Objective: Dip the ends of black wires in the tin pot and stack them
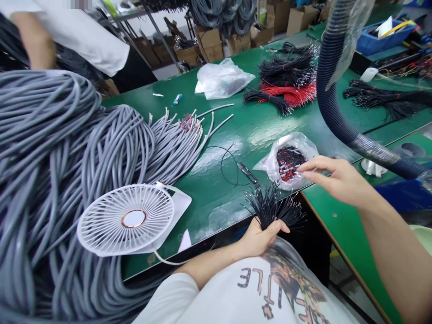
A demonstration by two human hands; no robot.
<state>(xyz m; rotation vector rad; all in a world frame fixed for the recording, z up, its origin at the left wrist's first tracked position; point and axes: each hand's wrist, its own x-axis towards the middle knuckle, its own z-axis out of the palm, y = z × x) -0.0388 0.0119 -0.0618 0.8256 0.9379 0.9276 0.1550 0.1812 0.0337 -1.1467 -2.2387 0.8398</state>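
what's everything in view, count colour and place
Glossy tabletop: one, green, centre
Thick cable heap: one, grey, left
Round slatted plastic fan: one, white, front left
Crumpled plastic bag: one, white, back
Thin wire bundles: several, black and red, back and right
Open bag of small parts: one, clear, centre right
Small snips: one, black, centre
Ribbed hose: one, dark blue, right
Plastic bin: one, blue, far right
Cardboard boxes: several, brown, background
Co-worker: one, white top, back left
Left grip: one, bare, around black wire bundle
Right grip: one, bare, by open bag
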